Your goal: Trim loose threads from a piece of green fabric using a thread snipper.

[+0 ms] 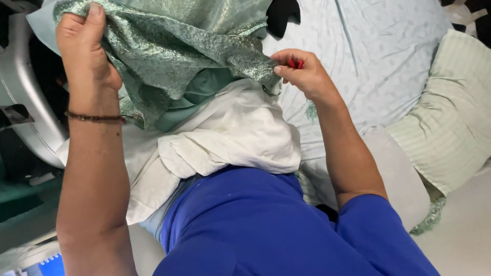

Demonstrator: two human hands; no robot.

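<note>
A shimmering green fabric (179, 46) with a plain teal lining is stretched between my two hands at the top of the head view. My left hand (84, 48) grips its upper left edge, thumb on top. My right hand (302, 71) pinches the fabric's right edge and also holds a small red-handled tool (295, 63) in its palm; most of the tool is hidden. A crumpled white cloth (225, 138) lies on my lap beneath the green fabric.
A pale blue patterned sheet (378, 56) covers the bed at the right, with a striped light green pillow (450, 117) on it. A silver-grey machine (25, 97) stands at the left. A blue spiral notebook (51, 263) shows at the bottom left.
</note>
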